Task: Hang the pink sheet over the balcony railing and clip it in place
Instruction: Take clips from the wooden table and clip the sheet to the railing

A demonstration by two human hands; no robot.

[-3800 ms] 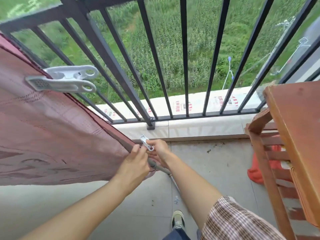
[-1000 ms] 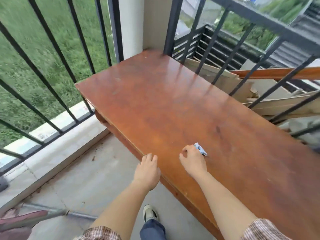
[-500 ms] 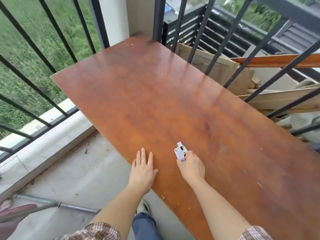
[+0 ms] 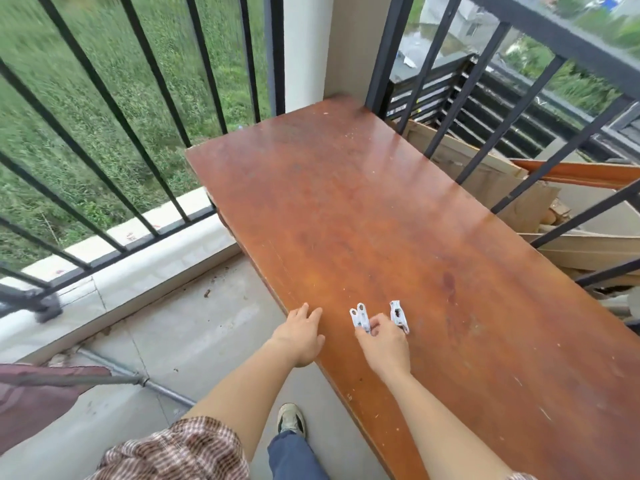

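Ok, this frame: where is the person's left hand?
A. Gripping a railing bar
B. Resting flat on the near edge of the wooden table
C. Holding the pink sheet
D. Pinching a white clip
B: the left hand lies open with its fingers spread on the edge of the wooden table, while the right hand is the one at the white clips.
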